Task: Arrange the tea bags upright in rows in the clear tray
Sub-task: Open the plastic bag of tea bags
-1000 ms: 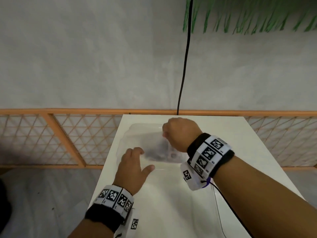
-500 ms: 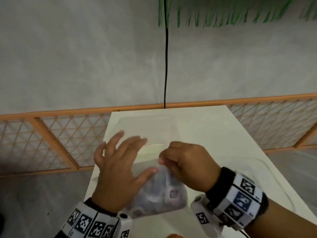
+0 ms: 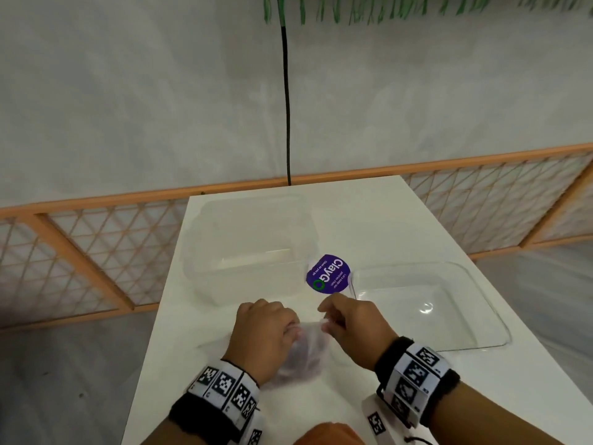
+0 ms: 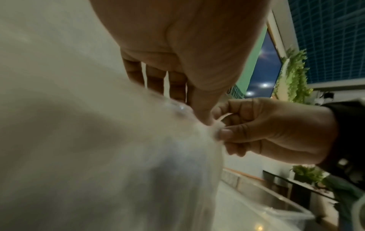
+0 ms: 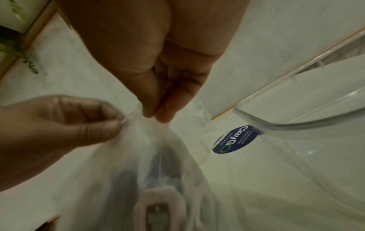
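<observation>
Head view, from above: your white table [image 3: 401,226] carries two clear containers, a deep tub [image 3: 205,268] at 11 o'clock from your hands and a shallow clear tray [image 3: 481,316] at 2 o'clock, not yet holding any tea bags. One purple round label [image 3: 328,273] sits between them, just beside the tray's near corner.

At 6 o'clock, close to your body, lies one thin plastic bag [image 3: 305,351] with dark packets showing through the film; those look like the tea bags [image 5: 158,209], but you cannot count them through the plastic.

Your left hand [image 3: 263,335] and right hand [image 3: 351,326] meet at the bag's gathered neck. Both are closed down narrow: the wrist views show each thumb and forefinger pinching the twisted film, the other fingers curled in.

The step in hand appears to be opening the bag; nothing has been arranged yet.

Risks from here: pull the neck apart too hard and the thin film may tear, spilling packets across the table or off its near edge. Lift while you pull and the bag could swing into the tray, which looks light enough to slide.

Count: two hands, two containers, one bag, one label.
</observation>
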The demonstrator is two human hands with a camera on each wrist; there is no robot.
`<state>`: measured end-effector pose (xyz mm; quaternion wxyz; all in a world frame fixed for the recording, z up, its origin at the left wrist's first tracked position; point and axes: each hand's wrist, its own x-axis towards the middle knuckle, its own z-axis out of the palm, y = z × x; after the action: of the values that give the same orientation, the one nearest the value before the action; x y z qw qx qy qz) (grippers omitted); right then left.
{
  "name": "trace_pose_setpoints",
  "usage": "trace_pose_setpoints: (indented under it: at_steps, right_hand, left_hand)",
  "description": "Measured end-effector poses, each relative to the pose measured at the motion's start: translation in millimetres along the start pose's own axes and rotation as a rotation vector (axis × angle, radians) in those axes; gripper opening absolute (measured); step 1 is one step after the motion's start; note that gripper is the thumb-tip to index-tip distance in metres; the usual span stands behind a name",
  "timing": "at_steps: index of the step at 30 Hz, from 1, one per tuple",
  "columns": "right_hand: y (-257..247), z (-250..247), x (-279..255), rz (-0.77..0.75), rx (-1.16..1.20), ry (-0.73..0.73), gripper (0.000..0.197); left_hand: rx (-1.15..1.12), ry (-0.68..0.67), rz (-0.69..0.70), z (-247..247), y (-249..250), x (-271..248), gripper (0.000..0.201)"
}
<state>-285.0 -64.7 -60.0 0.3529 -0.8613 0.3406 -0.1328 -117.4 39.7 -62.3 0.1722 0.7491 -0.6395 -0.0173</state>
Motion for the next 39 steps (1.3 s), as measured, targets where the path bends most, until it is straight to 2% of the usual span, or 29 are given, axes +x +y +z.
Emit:
trace_pose_setpoints:
  at_steps: [2,3,6,9,12,14,18,21,24,27,30,33,36,37,38,39]
  right_hand:
    - [-5,0,-4,0.009,0.125,-0.040,0.030]
    - [-7,0,-5,0.004,0.143,-0.047,0.033]
    - [-10,-3,-8,0.015,0.113,-0.025,0.041]
    - [-8,-5,-10,0.031,0.081,-0.025,0.038]
    - [-10,-6,-12,-0.006,-0.010,-0.038,0.034]
    - [-9,-8,-11,-0.031,-0.105,-0.006,0.031]
    - [10,-12,-7,-0.037,-0.186,0.095,0.038]
    - [29,-19,-7,-0.050,-0.230,0.226,0.042]
    - [39,-21,-8,-0.066,-0.270,0.315,0.044]
    - [39,-15,-10,-0.130,-0.299,0.218,0.045]
    - [37,-10,-15,-0.173,-0.329,0.131,0.036]
    - [35,-6,-15,-0.134,-0.311,0.148,0.039]
    - [30,-5,-13,-0.133,-0.329,0.140,0.029]
    - [26,-7,-13,-0.114,-0.365,0.116,0.020]
    - [23,-9,-13,-0.065,-0.393,0.049,0.019]
    - [20,-10,-13,-0.009,-0.405,-0.020,0.041]
  left_hand:
    - [-0.025,-0.025,0.038,0,11,5,0.041]
    - [-0.012,-0.038,0.067,-1,16,8,0.041]
    - [0.012,-0.079,0.073,-2,27,14,0.037]
    - [0.027,-0.086,0.088,4,25,14,0.033]
    - [0.036,-0.038,0.121,5,20,9,0.019]
    - [0.054,-0.007,0.091,1,12,6,0.012]
    - [0.049,0.028,-0.055,-13,-26,-1,0.013]
    - [0.044,-0.010,-0.210,-28,-56,-13,0.013]
    - [-0.067,-0.049,-0.283,-33,-68,-23,0.022]
    - [-0.261,-0.130,-0.293,-26,-65,-25,0.022]
    - [-0.468,-0.184,-0.208,-19,-57,-24,0.023]
    - [-0.470,-0.243,-0.160,-16,-48,-19,0.020]
    - [-0.437,-0.262,-0.268,-10,-43,-11,0.015]
    - [-0.422,-0.259,-0.304,-8,-41,-9,0.016]
    - [-0.416,-0.229,-0.336,-7,-38,-7,0.014]
    - [-0.421,-0.177,-0.359,-7,-34,-6,0.010]
